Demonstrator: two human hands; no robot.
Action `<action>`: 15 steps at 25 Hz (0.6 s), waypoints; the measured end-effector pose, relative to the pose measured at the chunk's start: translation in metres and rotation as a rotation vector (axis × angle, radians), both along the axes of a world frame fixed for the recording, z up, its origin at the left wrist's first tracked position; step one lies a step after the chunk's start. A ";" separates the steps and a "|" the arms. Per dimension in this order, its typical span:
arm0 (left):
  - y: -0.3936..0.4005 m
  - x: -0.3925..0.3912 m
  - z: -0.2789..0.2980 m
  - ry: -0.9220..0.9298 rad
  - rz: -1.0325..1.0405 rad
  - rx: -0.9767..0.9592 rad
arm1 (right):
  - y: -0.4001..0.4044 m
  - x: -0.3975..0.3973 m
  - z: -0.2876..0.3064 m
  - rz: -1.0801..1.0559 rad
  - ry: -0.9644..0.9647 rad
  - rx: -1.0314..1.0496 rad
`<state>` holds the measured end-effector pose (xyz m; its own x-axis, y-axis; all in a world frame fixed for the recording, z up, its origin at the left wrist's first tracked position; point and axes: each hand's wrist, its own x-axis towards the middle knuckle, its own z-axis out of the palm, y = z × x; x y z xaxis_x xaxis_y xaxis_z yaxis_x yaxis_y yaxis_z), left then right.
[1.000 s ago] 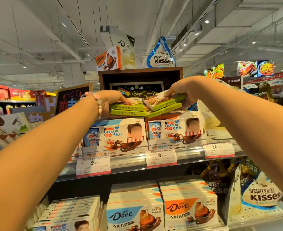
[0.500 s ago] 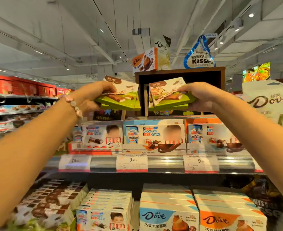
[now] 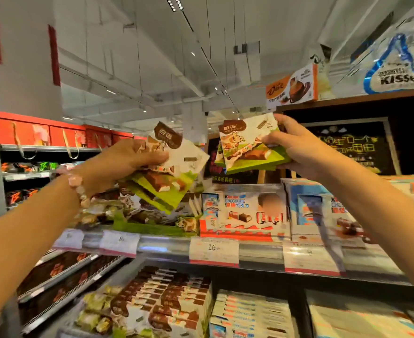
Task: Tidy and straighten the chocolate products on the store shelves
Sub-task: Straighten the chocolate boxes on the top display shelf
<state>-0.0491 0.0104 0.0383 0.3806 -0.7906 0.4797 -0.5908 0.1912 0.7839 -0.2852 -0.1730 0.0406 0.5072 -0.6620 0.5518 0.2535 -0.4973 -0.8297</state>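
My left hand [image 3: 125, 162] grips a small stack of green-and-white chocolate boxes [image 3: 174, 176] with a cow picture, tilted down to the right above a display tray of the same product [image 3: 152, 223] on the upper shelf. My right hand [image 3: 296, 147] holds another stack of the same green boxes [image 3: 247, 147], raised and tilted, in front of a dark wooden display frame [image 3: 347, 106]. Both stacks are in the air, apart from each other.
Kinder chocolate cartons [image 3: 245, 213] stand on the upper shelf behind price tags [image 3: 214, 251]. Below lie more cow-brand boxes [image 3: 162, 303] and Kinder packs [image 3: 249, 315]. A Dove box [image 3: 293, 86] and a Kisses sign [image 3: 396, 71] top the frame. Red boxes [image 3: 42, 132] line a far shelf.
The view swung left along the shelf. Both hands carried their green box stacks leftward; the left stack now hangs lower, over the matching tray, and the stacks are further apart.
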 end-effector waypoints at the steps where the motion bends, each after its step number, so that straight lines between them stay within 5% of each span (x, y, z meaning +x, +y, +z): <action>1: 0.009 0.010 -0.002 -0.060 -0.027 0.012 | 0.004 0.013 0.000 0.013 -0.020 -0.040; 9: 0.016 0.089 -0.039 -0.687 -0.300 0.227 | 0.033 0.106 -0.003 -0.037 0.092 -0.485; 15: -0.007 0.126 -0.065 -0.597 -0.442 0.202 | 0.039 0.139 -0.023 -0.060 0.181 -0.588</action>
